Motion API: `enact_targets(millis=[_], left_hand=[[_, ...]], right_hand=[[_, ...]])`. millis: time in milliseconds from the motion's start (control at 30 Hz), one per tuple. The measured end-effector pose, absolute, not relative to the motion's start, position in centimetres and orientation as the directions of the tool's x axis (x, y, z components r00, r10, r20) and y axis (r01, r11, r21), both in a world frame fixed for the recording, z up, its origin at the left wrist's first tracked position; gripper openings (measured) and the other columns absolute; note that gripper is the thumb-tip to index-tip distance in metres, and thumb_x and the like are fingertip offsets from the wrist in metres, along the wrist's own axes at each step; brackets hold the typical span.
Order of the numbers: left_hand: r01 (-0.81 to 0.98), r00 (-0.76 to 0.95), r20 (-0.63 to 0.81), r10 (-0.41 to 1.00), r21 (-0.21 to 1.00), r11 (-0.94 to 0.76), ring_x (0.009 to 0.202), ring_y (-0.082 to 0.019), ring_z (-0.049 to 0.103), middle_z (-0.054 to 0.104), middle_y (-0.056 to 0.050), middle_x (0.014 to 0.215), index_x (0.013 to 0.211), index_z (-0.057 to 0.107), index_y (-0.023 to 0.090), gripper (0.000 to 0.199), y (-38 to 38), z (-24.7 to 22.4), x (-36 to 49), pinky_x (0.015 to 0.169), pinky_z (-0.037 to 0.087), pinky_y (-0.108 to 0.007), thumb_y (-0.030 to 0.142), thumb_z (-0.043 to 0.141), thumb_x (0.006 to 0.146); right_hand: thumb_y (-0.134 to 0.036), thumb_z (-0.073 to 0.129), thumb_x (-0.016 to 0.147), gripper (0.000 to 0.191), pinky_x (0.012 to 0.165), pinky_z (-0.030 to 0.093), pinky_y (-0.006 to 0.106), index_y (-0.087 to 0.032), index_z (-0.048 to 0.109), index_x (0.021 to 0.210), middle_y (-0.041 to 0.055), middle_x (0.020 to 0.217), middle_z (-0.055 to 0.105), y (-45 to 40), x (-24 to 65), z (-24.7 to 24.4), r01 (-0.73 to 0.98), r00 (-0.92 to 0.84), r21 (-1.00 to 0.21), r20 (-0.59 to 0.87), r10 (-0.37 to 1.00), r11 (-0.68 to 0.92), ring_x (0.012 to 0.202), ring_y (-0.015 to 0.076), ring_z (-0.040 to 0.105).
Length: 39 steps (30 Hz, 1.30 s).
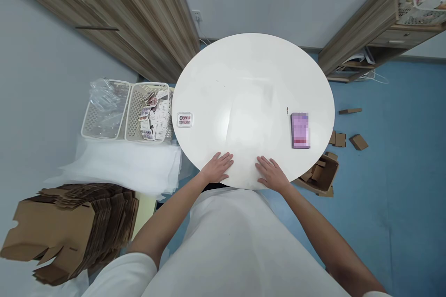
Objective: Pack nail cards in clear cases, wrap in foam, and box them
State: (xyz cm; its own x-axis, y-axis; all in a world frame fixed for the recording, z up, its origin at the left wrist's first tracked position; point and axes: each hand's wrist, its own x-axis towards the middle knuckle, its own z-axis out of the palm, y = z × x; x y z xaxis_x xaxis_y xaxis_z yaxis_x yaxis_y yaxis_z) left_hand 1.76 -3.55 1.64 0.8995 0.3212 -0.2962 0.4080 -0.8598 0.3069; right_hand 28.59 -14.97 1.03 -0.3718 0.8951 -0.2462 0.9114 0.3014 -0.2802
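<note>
My left hand (217, 167) lies flat near the front edge of a round white table (251, 65), fingers stretched out and holding nothing. To its right, my right hand (272, 174) also rests flat on the tabletop with spread fingers. At the table's left side is a small clear case (184, 119) with two rows of small reddish and dark pieces in it. Toward the right edge lies a purple rectangular packet or box (300, 131), its face blurred out. Neither hand touches these two things.
Left of the table stand a white basket (130, 116) of printed cards and another basket (85, 118) with clear plastic bags. White sheets (121, 162) and a stack of flattened cardboard boxes (62, 225) lie nearer. A bin (329, 176) with small cartons sits on the right-hand floor.
</note>
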Motion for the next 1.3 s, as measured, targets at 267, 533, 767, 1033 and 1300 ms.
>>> enact_targets(millis=[267, 533, 767, 1033, 1300], left_hand=[[0.539, 0.842, -0.289, 0.455, 0.422, -0.729, 0.131, -0.024, 0.015, 0.026, -0.01, 0.14, 0.125, 0.04, 0.02, 0.052, -3.2, 2.2, 3.2, 0.104, 0.006, -0.048, 0.039, 0.048, 0.078], [0.788, 0.5, -0.272, 0.822, 0.537, -0.301, 0.131, -0.025, 0.017, 0.023, -0.01, 0.141, 0.123, 0.041, 0.02, 0.051, 0.9, 4.7, -3.0, 0.105, 0.013, -0.043, 0.045, 0.046, 0.079], [0.836, 0.255, -0.502, 0.827, 0.543, 0.072, 0.115, -0.027, 0.044, 0.042, -0.014, 0.129, 0.122, 0.041, 0.016, 0.06, 6.4, 5.6, -12.0, 0.088, 0.039, -0.033, 0.054, 0.043, 0.076], [0.743, 0.153, -0.497, 0.854, 0.627, 0.232, 0.122, -0.029, 0.035, 0.037, -0.018, 0.132, 0.123, 0.035, 0.013, 0.064, 12.5, 3.1, -10.4, 0.095, 0.033, -0.038, 0.05, 0.049, 0.073], [0.672, 0.093, -0.467, 0.879, 0.681, 0.29, 0.128, -0.032, 0.019, 0.023, -0.016, 0.138, 0.13, 0.022, 0.016, 0.065, 13.8, -0.3, -7.7, 0.099, 0.026, -0.044, 0.039, 0.048, 0.075]], right_hand=[[-0.04, 0.041, 0.081, 0.035, 0.098, 0.022, 0.049, -0.02, 0.051, 0.109, 0.0106, 0.136, 0.034, -12.8, 28.4, 1.5, 0.929, -0.274, -0.313, -0.225, 0.935, 0.197, 0.125, 0.0278, 0.029], [-0.049, 0.043, 0.078, 0.045, 0.092, 0.036, 0.044, -0.022, 0.049, 0.113, 0.0101, 0.13, 0.041, -5.3, 23.5, 4.0, 0.817, -0.125, -0.576, -0.232, 0.965, -0.033, 0.117, 0.0273, 0.04], [-0.041, 0.044, 0.079, 0.036, 0.075, 0.048, 0.035, -0.024, 0.049, 0.11, 0.0074, 0.114, 0.053, 0.6, 14.9, 4.4, 0.547, -0.075, -0.778, -0.413, 0.907, -0.309, 0.095, 0.0192, 0.056], [-0.036, 0.051, 0.074, 0.039, 0.081, 0.047, 0.037, -0.027, 0.046, 0.112, 0.0057, 0.117, 0.051, 6.9, 7.9, 2.3, 0.373, 0.007, -0.823, -0.459, 0.888, -0.428, 0.102, 0.0191, 0.052], [-0.035, 0.051, 0.072, 0.044, 0.076, 0.049, 0.033, -0.025, 0.042, 0.114, 0.0064, 0.119, 0.048, 10.4, 5.1, 1.0, 0.259, 0.107, -0.855, -0.438, 0.893, -0.45, 0.097, 0.0176, 0.051]])
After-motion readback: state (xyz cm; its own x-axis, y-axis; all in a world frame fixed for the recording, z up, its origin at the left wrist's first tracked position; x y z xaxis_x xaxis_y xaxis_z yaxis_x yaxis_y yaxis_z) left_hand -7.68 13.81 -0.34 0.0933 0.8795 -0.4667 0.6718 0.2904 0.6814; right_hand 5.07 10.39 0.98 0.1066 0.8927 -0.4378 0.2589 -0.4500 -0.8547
